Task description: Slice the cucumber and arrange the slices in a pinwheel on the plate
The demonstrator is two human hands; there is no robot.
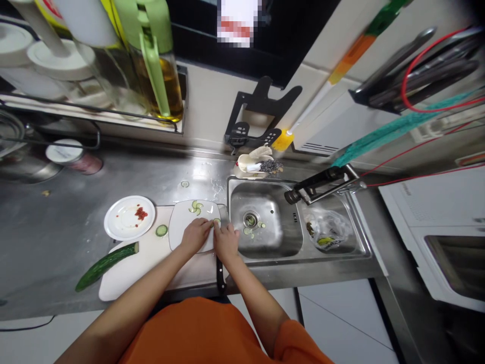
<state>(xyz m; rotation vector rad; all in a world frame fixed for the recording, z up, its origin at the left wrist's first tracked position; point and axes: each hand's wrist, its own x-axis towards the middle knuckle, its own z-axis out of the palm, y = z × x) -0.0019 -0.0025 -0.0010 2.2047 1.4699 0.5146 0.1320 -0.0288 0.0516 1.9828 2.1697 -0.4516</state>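
My left hand (196, 235) and my right hand (226, 243) meet over the right part of a white square plate (177, 217). Their fingertips close on a small green-edged cucumber slice (216, 221) at the plate's edge. Several curved cucumber pieces (196, 207) are arranged on the plate's far side. Beneath the plate lies a white cutting board (127, 273). A knife (221, 278) lies along its right side, partly hidden under my right hand. To the left, a cut cucumber (108, 264) rests across the board's edge, and a round cucumber slice (161, 230) sits beside the plate.
A round white plate (113, 225) with red bits stands at the left. The steel sink (276, 237) on the right holds several cucumber scraps, with a faucet (314, 187) over it. A plastic bag (331, 227) lies in the side basin. An oil bottle (170, 86) stands on the shelf.
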